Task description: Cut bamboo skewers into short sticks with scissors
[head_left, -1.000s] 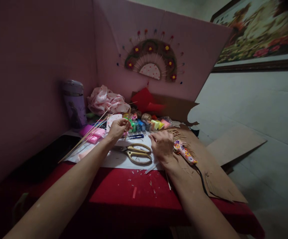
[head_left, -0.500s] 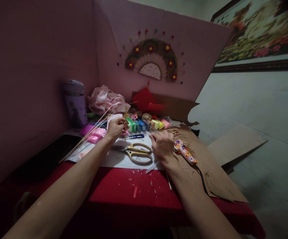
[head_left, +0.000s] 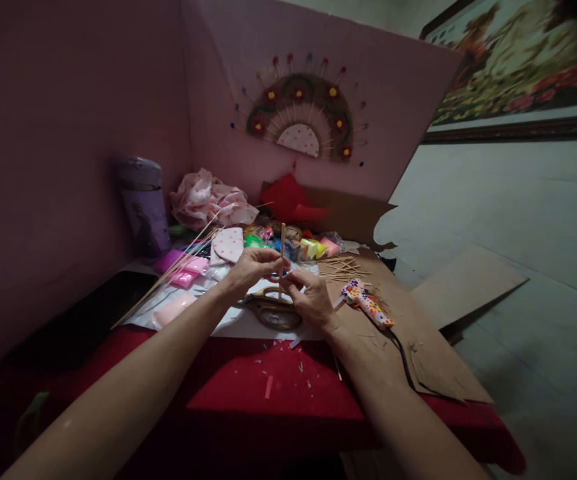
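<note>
Stick [head_left: 283,241], thin and pale brown, stands near upright at the centre of the head view, perhaps several held as one; we cannot count them. Left hand [head_left: 256,267], just left of centre: thumb and fingers pinched on the stick around its middle. Right hand [head_left: 313,298], just right of centre: fingertips bunched together at the stick's lower part; we cannot tell whether they grip it. Below both, we note scissors [head_left: 278,319] with yellowish handles, lying on a white sheet [head_left: 241,327] and partly hidden by the fingers. Right of centre, a heap of short sticks [head_left: 344,268] and a flower-patterned glue gun [head_left: 368,305], its dark cord running down over brown cardboard [head_left: 428,360]. Left of centre, long sticks [head_left: 168,275] slant past pink packets [head_left: 184,270] and a dotted fabric piece [head_left: 228,245]. Farther left we log a purple tumbler [head_left: 143,213] beside crumpled pink cloth [head_left: 208,200]. Upper middle, a half-round decoration [head_left: 311,97] with flowers sits against a pink board [head_left: 393,100]. Red tablecloth [head_left: 228,387] fills the lower middle, small scraps scattered on it.
</note>
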Demonstrator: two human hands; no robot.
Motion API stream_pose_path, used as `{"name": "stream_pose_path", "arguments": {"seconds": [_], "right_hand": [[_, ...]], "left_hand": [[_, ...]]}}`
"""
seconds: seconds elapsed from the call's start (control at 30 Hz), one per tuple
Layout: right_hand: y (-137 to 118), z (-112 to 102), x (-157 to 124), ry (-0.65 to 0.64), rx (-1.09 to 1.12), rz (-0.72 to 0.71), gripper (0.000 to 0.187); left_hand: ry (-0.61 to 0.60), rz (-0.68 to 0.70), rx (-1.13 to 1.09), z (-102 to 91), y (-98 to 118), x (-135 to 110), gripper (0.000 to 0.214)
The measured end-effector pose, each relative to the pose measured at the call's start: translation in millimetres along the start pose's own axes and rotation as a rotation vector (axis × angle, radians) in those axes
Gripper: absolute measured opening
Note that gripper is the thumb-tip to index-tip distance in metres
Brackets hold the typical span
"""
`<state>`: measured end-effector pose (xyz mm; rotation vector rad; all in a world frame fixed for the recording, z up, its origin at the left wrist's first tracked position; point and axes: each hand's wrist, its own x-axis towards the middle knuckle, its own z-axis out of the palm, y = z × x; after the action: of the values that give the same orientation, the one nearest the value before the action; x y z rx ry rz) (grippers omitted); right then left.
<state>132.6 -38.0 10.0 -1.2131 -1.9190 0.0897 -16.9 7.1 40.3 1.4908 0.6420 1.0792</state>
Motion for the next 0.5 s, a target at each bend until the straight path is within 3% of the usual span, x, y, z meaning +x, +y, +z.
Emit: {"name": "stream_pose_path", "arguments": {"seconds": [0.13,0.27,0.43,0.5], "right_hand": [[-1.0,-2.8,0.3,-0.025,0.018,0.0,0.024],[-3.0,-6.7,0.6,0.028,-0.009,0.027,0.027],[-2.3,-9.2,1.1,0.062,-0.176,0.021,0.028],[-0.4,-12.2,3.0,0.096,-0.293,0.113,0.025]], "left_hand": [[0.051,-0.012,-0.024,0.7,-1.5,1.5,0.033],[0.139,0.015,-0.083,0.8,-1.5,2.1,0.03],[0.183,0.058,-0.084,-1.3,0.0,2.7,0.029],[0.213,0.069,-0.052,-2.2,-0.6,3.8,0.03]]}}
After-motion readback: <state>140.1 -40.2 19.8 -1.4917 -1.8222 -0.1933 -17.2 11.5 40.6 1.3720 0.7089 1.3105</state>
